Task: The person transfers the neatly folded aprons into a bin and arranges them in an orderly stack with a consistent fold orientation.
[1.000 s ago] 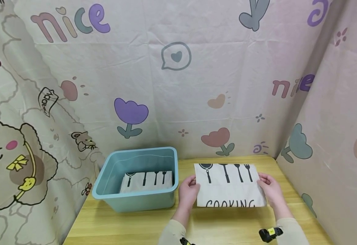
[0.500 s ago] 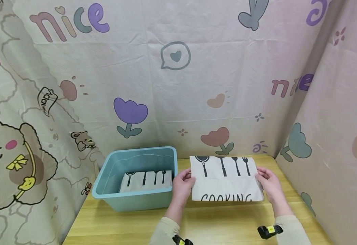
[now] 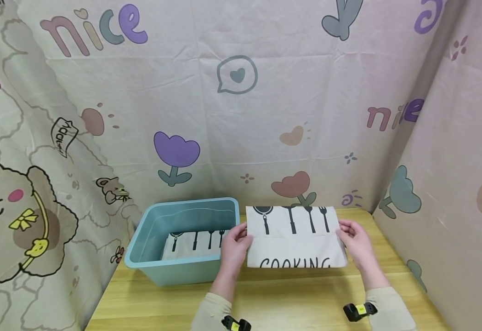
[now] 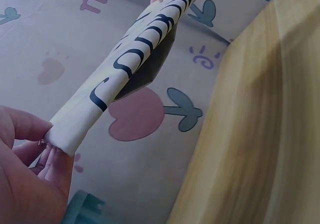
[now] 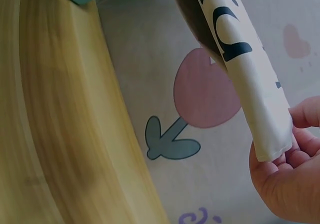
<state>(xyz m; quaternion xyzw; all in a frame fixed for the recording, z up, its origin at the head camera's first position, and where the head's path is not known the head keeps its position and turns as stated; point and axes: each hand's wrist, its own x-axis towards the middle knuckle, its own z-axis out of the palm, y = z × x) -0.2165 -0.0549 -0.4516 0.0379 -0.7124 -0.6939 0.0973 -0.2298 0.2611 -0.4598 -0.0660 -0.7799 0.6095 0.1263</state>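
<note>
A folded white cloth [image 3: 296, 246], printed with dark kitchen utensils and the word COOKING, is held up above the table just right of the blue bin. My left hand [image 3: 233, 248] pinches its left edge, thumb on top and fingers beneath. At the opposite edge my right hand [image 3: 357, 243] grips it the same way. Close up in the left wrist view, the left hand [image 4: 35, 174] holds a rounded folded end of the cloth [image 4: 125, 66]. The right wrist view has the right hand [image 5: 292, 179] pinching the other end. A similar folded cloth [image 3: 197, 246] lies inside the bin.
The light-blue plastic bin [image 3: 178, 275] stands on the left of the wooden table [image 3: 298, 299], its right wall beside my left hand. Patterned fabric curtains [image 3: 241, 119] enclose the back and both sides of the table.
Both hands have carried the folded cloth leftward and slightly up, away from the table's right side. The left hand now overlaps the bin's right front corner in view. The bin has stayed put.
</note>
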